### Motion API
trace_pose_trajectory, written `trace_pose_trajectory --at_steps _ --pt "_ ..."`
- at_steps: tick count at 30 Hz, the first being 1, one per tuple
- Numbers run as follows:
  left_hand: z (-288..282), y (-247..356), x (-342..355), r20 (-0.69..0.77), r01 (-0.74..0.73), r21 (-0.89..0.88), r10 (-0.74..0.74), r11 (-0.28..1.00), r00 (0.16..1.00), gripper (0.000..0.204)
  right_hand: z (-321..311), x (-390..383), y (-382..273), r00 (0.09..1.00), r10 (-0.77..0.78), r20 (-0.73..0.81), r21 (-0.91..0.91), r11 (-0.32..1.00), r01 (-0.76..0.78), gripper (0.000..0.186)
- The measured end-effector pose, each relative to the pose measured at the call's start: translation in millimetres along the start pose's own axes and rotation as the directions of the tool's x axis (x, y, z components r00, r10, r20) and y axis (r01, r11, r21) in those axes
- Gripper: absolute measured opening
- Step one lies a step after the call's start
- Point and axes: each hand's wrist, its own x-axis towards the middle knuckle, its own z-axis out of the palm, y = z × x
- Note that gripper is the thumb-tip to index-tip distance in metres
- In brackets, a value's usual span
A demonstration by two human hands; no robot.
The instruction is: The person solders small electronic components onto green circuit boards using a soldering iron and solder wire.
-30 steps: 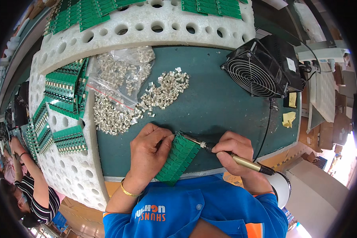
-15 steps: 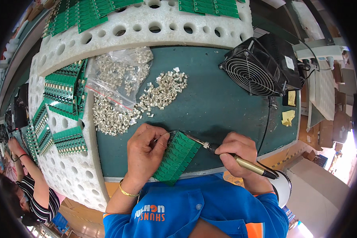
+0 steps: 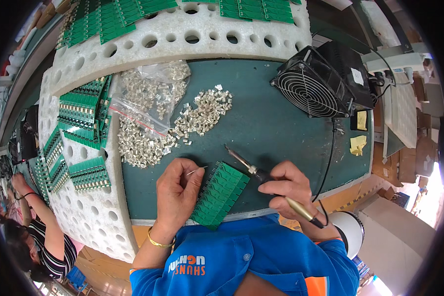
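Note:
A green circuit board panel (image 3: 221,193) lies tilted at the front edge of the table, with a row of thin pins along its upper left side. My left hand (image 3: 177,190) is beside that pinned side, thumb and fingers pinched on a thin silvery wire (image 3: 196,170), which looks like solder. Whether this hand also touches the panel I cannot tell. My right hand (image 3: 290,190) grips a soldering iron (image 3: 255,171) with a black and gold handle. Its tip points up and left, above the panel's far corner and apart from it.
Small metal connectors (image 3: 204,111) lie heaped behind my left hand, beside a clear zip bag (image 3: 153,93) of more. White foam blocks (image 3: 96,209) at left and back carry green boards (image 3: 86,111). A black fan (image 3: 313,89) stands back right. At far left another person (image 3: 47,237) works.
The iron's tip has lifted off the panel's far corner and swung away from me. My left hand has drawn slightly back from the panel, and the wire in its fingers now shows.

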Motion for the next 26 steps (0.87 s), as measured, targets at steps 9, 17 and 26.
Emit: trace_pose_trajectory --at_steps 9,17,26 --pt "-24.0 5.6 -38.4 -0.062 0.098 0.141 -0.09 0.985 0.994 0.008 26.1 -6.2 -3.1 0.991 -0.001 0.13 -0.39 0.919 0.053 0.037" --pt "-24.3 2.1 -73.2 -0.033 0.116 0.244 -0.111 0.963 0.993 0.017 43.0 -4.2 1.3 0.991 -0.067 0.115 -0.498 0.86 0.116 0.044" --pt "-25.6 -15.1 -79.3 0.113 0.19 0.069 -0.197 0.979 0.974 0.021 50.0 -9.2 -3.9 0.998 -0.065 0.003 -0.424 0.904 0.06 0.043"
